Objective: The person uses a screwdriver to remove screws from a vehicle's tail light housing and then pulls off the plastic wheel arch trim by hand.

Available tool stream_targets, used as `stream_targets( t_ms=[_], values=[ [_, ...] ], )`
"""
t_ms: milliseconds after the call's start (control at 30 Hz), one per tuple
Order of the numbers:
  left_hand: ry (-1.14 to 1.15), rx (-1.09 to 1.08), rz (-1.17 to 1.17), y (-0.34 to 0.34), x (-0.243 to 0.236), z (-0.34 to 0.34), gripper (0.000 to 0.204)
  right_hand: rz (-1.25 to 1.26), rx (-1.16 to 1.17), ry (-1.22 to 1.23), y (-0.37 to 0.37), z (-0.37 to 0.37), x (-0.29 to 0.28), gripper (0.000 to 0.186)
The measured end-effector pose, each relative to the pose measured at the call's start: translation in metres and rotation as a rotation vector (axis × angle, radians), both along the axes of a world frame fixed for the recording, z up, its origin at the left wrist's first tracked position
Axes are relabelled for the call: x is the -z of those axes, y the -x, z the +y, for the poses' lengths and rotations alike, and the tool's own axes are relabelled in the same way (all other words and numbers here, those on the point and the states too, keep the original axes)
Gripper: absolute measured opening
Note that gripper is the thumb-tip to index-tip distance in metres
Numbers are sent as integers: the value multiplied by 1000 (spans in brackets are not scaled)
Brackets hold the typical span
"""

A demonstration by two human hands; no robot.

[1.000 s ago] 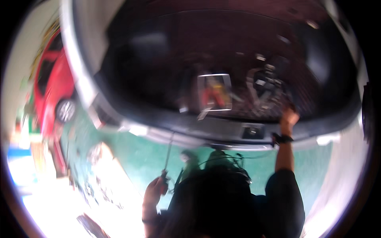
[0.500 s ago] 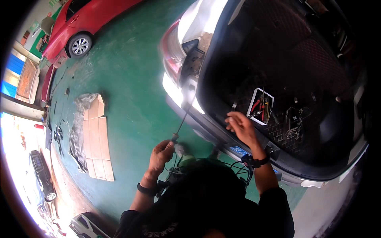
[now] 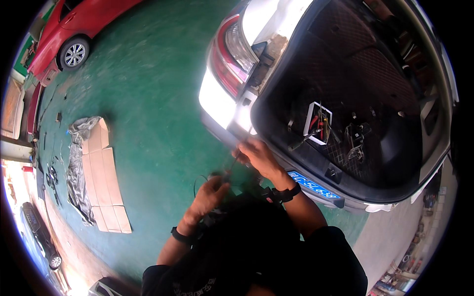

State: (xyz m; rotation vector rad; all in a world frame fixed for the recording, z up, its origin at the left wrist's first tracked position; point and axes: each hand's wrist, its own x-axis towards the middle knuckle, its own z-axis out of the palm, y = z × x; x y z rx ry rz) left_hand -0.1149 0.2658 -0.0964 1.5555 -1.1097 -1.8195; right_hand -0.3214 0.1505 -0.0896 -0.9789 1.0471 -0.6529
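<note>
Head view: left hand [image 3: 210,190] closed around a thin tool [image 3: 231,165]; right hand [image 3: 259,155] pinches its tip at frame centre, beside the car's rear bumper [image 3: 232,130]. Step in hand: aligning tool. Next move likely needs steady guidance.

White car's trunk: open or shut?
Open. The white car's trunk shows its dark lined floor, with a small white tray of tools lying inside.

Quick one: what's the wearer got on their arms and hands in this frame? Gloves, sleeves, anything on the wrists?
No gloves: both hands are bare. The left hand has a dark band at the wrist; the right hand has a dark strap like a watch at its wrist. Forearms are uncovered, and short black sleeves of a dark shirt start at the upper arms.
</note>
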Motion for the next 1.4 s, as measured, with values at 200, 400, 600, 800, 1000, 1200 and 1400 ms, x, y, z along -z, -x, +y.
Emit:
stream_targets(
  t_ms=[200,400,600,800,1000,1200,1400],
  values=[
    [16,17,138,5,-15,-7,30,14,96,-23,15,33,-7,26],
    [-66,326,180,41,-37,-19,32,-56,125,32,42,82,-17,27],
    [189,376,136,100,-59,-5,45,-72,229,133,73,116,-50,33],
    [142,671,-16,211,-56,34,57,-107,476,294,166,190,-34,30],
    [157,950,68,342,-47,102,56,184,889,194,313,320,-58,38],
    [112,911,169,497,-57,167,47,294,893,185,412,453,-63,38],
    [108,1157,258,634,-62,204,28,327,999,176,474,528,-74,45]
  ],
)
